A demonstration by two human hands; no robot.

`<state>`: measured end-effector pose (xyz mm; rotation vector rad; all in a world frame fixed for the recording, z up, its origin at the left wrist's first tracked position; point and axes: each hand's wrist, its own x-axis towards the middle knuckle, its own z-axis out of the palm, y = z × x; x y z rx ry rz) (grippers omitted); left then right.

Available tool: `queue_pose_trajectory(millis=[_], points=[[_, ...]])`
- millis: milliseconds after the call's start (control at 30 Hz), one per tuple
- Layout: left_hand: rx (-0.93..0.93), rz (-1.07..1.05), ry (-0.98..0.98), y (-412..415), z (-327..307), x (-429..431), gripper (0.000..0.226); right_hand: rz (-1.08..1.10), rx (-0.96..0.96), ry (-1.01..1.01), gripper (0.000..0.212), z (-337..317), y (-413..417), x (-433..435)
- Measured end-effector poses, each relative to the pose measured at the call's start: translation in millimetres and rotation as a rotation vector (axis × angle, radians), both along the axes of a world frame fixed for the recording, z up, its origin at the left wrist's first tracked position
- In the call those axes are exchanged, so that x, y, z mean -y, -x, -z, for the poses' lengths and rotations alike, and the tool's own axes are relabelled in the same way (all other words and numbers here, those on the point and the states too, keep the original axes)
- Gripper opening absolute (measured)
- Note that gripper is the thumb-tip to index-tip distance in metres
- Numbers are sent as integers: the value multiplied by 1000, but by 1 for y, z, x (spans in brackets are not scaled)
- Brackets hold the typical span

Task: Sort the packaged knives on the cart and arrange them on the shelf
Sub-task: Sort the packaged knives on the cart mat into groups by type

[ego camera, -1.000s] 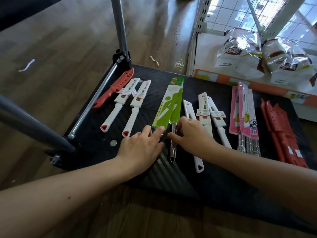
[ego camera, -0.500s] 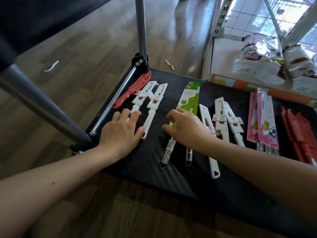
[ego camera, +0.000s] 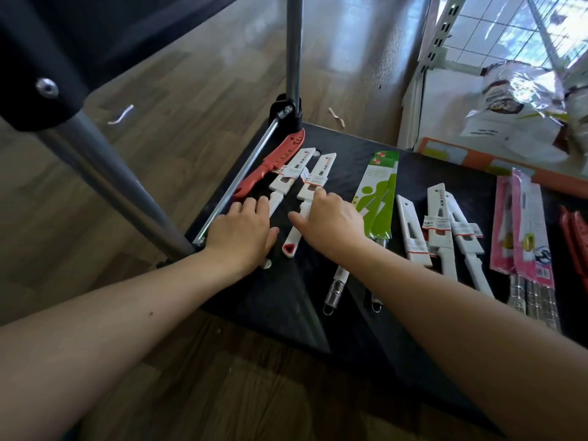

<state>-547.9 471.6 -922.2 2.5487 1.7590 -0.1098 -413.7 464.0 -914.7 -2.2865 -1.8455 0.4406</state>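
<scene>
**A:** Nearest first: what are the hands doing?

**B:** Both lie flat, nothing gripped. The left hand [ego camera: 241, 230] covers the handle of the left white knife [ego camera: 292, 170], fingers straight. The right hand [ego camera: 331, 224] rests on the second white knife [ego camera: 318, 173] with its fingers spread and the thumb out beside the handle.

**A:** So it's a slide, or a pickup about to start. What's the risk?

**B:** I think a flat push could skid the pair into the red knife [ego camera: 270, 168], which lies just beside them against the cart [ego camera: 445, 163] rail. Lifting by the handle alone might pull a sheath loose.

**A:** And further out?

**B:** The green packs [ego camera: 378, 192] sit just right of that hand, so a careless sweep of the wrist would knock them askew. Beyond those are the white trio [ego camera: 439, 214] and the pink packs [ego camera: 525, 230], all on the cart. The shelf [ego camera: 410, 122] beyond holds no knives yet, only bags.
</scene>
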Motion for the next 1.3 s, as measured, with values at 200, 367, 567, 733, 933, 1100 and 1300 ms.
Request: queue_pose_trajectory(millis=[200, 367, 567, 733, 933, 1100, 1300], points=[[-123, 28, -15, -3, 4, -5, 52, -65, 177, 53, 51, 6, 7, -2], [-145, 46, -12, -9, 6, -9, 35, -32, 90, 75, 33, 6, 13, -3], [-3, -23, 79, -11, 6, -8, 27, 113, -207, 94, 40, 7, 1, -2], [108, -57, 108, -13, 1, -3, 24, 141, -270, 38, 34, 9, -12, 8], [239, -49, 133, -18, 3, 6, 29, 141, -305, 26, 31, 6, -24, 18], [400, -71, 159, -30, 4, 16, 28, 202, -414, -42, 32, -4, -42, 28], [530, -3, 186, -53, 3, 31, 30, 299, -626, -69, 21, -7, -70, 52]])
